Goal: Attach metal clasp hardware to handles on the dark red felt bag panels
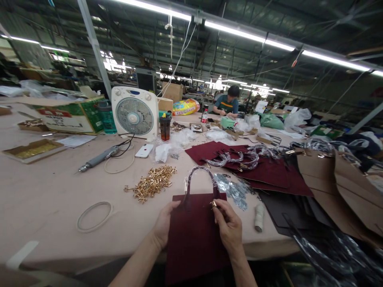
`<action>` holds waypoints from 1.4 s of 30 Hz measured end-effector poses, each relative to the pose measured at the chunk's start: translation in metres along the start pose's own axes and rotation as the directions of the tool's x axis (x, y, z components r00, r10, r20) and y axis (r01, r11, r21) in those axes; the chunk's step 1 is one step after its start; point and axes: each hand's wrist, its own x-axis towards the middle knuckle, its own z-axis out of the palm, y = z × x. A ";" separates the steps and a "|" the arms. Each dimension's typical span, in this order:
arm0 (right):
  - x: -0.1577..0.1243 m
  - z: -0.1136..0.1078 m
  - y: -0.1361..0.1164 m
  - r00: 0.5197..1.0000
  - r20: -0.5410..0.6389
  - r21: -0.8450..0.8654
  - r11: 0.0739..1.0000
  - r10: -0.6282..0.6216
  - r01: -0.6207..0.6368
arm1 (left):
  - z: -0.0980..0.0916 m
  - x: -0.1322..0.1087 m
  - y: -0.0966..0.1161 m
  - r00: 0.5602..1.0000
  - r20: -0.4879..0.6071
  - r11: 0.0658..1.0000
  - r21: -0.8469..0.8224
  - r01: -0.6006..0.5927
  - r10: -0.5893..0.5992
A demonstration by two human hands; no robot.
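A maroon bag panel [194, 243] with a plastic-wrapped handle [201, 171] lies at the table's front edge, its lower part hanging over. My left hand [164, 223] grips the panel's left edge, the thumb at its top corner. Between the thumb and fingers of my right hand [229, 223] is a small gold metal fitting [213, 204], held by the panel's upper right, near the handle's foot. Beyond the panel, to the left, is a pile of gold metal fittings [155, 181]. Flat silver metal plates [233, 190] are heaped to the right of the handle.
Maroon panels with wrapped handles [272, 171] and brown panels [323, 179] are stacked at right. A thread spool [259, 217] stands near my right hand. At left are a power screwdriver [98, 158], a tape roll [94, 216] and a box fan [134, 113]. Another person [229, 103] sits across the table.
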 end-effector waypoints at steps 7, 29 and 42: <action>0.003 0.001 -0.002 0.996 0.040 -0.107 0.990 -0.084 0.088 | 0.002 0.001 0.001 1.000 -0.003 0.999 -0.036 0.005 -0.006; 0.008 0.015 0.006 0.928 0.156 -0.261 0.892 -0.339 0.370 | 0.000 0.001 -0.001 0.999 0.034 0.980 -0.200 0.016 -0.010; 0.010 0.011 0.010 0.930 0.215 -0.289 0.890 -0.299 0.353 | -0.005 0.006 -0.005 0.999 -0.023 0.979 -0.203 -0.032 0.028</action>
